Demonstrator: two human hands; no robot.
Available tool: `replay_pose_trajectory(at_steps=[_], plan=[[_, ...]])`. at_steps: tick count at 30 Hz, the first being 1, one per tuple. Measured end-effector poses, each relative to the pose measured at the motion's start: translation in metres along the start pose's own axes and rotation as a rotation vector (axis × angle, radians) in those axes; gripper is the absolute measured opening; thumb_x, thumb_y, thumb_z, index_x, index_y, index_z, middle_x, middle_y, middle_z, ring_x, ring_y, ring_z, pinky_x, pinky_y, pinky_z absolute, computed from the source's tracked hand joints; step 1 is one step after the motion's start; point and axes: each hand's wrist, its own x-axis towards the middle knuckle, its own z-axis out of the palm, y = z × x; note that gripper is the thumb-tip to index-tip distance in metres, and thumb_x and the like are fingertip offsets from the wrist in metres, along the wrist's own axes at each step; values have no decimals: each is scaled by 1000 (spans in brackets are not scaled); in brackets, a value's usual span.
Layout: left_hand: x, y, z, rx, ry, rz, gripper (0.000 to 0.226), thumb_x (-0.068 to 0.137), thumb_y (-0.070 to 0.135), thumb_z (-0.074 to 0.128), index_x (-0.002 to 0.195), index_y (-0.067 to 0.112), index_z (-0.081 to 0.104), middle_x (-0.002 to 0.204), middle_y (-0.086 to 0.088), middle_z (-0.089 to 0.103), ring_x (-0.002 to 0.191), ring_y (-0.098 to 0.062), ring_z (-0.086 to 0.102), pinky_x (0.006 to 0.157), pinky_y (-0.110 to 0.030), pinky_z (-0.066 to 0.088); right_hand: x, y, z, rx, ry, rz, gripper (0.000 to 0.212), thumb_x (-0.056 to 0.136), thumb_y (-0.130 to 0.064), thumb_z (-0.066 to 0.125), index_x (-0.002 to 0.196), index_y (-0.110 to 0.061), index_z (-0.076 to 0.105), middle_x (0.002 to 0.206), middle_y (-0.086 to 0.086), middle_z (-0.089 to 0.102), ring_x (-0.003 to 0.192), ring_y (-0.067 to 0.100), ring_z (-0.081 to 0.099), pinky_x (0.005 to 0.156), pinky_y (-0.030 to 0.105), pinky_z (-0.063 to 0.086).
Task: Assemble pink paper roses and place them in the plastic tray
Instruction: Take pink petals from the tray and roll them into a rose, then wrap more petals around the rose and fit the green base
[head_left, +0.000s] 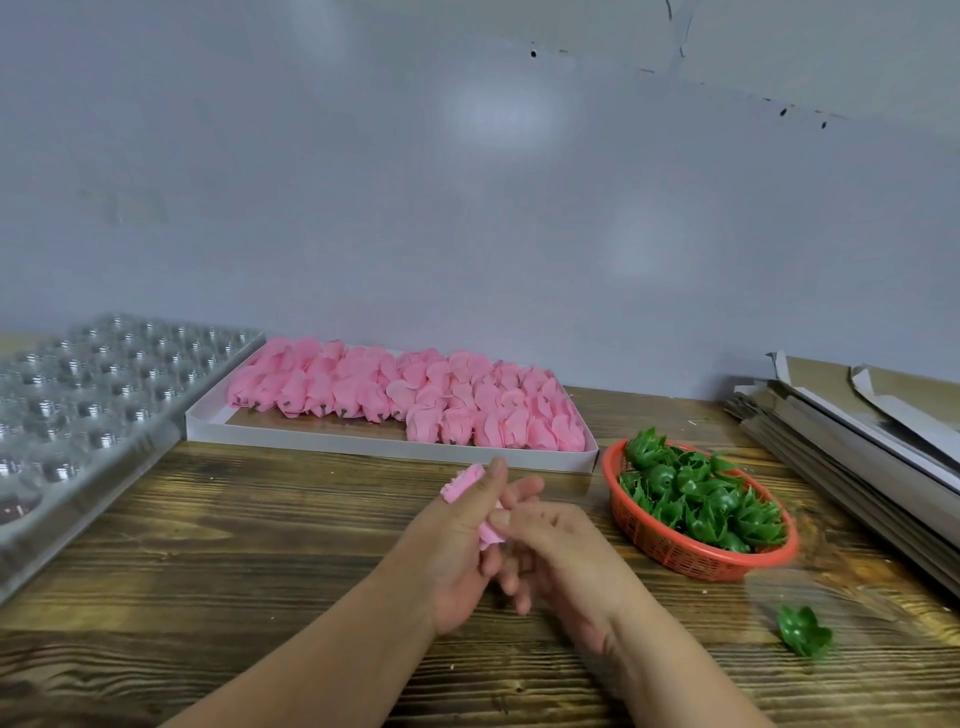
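Observation:
Both hands meet over the middle of the wooden table (218, 525). My left hand (457, 551) grips a pink paper rose (462, 483), whose head sticks out past the thumb. My right hand (556, 551) pinches the lower pink part of the same rose, where the fingers of both hands overlap. A clear plastic tray (88, 400) with several round cups lies at the far left. A white flat box (395, 447) behind the hands holds several rows of pink rose heads (415, 395).
An orange mesh basket (675, 551) full of green plastic calyxes (696, 499) stands to the right of the hands. One loose green calyx (804, 631) lies on the table near the right front. Flattened cardboard boxes (857, 431) are stacked at the far right.

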Motion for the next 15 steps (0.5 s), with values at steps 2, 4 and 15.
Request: replay_pose_trajectory(at_steps=[2, 4, 15], plan=[[2, 1, -3, -48, 57, -4, 28, 77, 37, 62, 73, 9, 62, 105, -11, 72, 69, -21, 71, 67, -36, 55, -2, -8, -8, -250, 184, -128, 23, 81, -29, 73, 66, -11, 71, 58, 7, 64, 47, 14, 52, 39, 20, 37], [3, 1, -4, -32, 74, -23, 25, 77, 37, 62, 68, 14, 56, 104, -9, 74, 93, -19, 72, 88, -42, 48, -5, -18, -23, -565, 528, -320, 13, 80, -21, 72, 70, -12, 72, 62, 4, 66, 57, 14, 59, 51, 24, 44], [4, 1, -2, -74, 197, -87, 23, 88, 28, 63, 74, 10, 60, 60, -4, 60, 60, -15, 68, 74, -36, 54, -21, -39, -94, -1425, 772, 200, 43, 93, -45, 45, 61, -19, 57, 63, -4, 56, 76, 24, 56, 79, 34, 37]])
